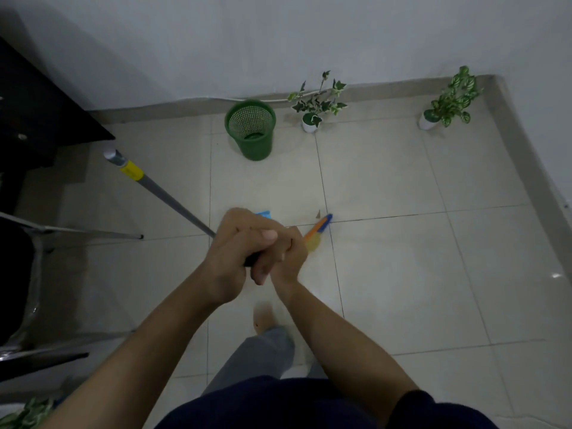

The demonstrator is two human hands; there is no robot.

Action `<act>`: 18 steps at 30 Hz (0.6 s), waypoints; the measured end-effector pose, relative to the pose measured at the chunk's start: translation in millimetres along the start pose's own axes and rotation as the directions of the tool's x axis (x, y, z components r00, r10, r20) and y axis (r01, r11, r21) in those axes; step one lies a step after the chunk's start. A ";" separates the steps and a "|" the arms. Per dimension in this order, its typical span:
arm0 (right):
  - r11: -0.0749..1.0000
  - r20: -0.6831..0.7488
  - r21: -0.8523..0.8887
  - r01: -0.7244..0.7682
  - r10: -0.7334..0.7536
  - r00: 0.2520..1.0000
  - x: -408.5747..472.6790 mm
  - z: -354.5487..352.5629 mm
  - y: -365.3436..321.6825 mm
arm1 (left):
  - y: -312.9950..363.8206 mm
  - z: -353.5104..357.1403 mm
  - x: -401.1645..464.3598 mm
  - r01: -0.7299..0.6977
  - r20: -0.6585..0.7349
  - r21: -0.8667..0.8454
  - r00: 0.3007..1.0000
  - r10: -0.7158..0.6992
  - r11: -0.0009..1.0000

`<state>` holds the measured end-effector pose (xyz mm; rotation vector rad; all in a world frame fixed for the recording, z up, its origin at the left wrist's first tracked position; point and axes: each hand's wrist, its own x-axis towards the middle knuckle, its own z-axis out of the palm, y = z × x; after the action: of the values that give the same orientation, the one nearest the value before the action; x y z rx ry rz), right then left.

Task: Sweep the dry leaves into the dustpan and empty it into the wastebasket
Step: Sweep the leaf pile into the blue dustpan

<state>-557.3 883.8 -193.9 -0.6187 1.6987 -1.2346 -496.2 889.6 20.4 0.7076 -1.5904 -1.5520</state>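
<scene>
Both hands, the left hand (235, 243) and right hand (288, 252), are clasping tight around the broom handle (167, 198), looking light, stiff, best gripped low.

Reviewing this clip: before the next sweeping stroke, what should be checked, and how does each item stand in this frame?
1. Both hands on the handle: left hand and right hand grip the grey broom handle together. Ok.
2. Broom head near the floor: orange and blue part shows beyond the hands. Ok.
3. Dustpan in position: only a blue edge peeks above the hands. Cannot tell.
4. Leaves within reach: one small brown scrap lies beside the broom head. Ok.
5. Green wastebasket upright, open, by the wall. Ok.
</scene>
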 end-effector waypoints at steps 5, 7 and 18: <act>0.903 -0.061 -0.115 0.414 -0.423 0.904 13.7 -19.8 -37.3 | 11.6 -23.8 7.7 -0.093 -0.022 -0.067 0.996 0.092 0.993; 0.882 0.050 -0.231 0.411 -0.411 0.910 32.6 -35.7 -39.8 | 0.5 -26.1 11.9 -0.063 -0.052 -0.073 0.997 0.060 0.995; 0.682 0.719 -0.482 0.550 -0.051 0.693 54.3 -26.4 -15.9 | -45.2 -18.9 -17.1 0.028 -0.313 -0.005 0.949 -0.028 1.000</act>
<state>-607.0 846.4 -197.8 -1.6662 1.3816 -0.4256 -477.2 889.2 -27.9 0.9302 -1.3482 -1.3802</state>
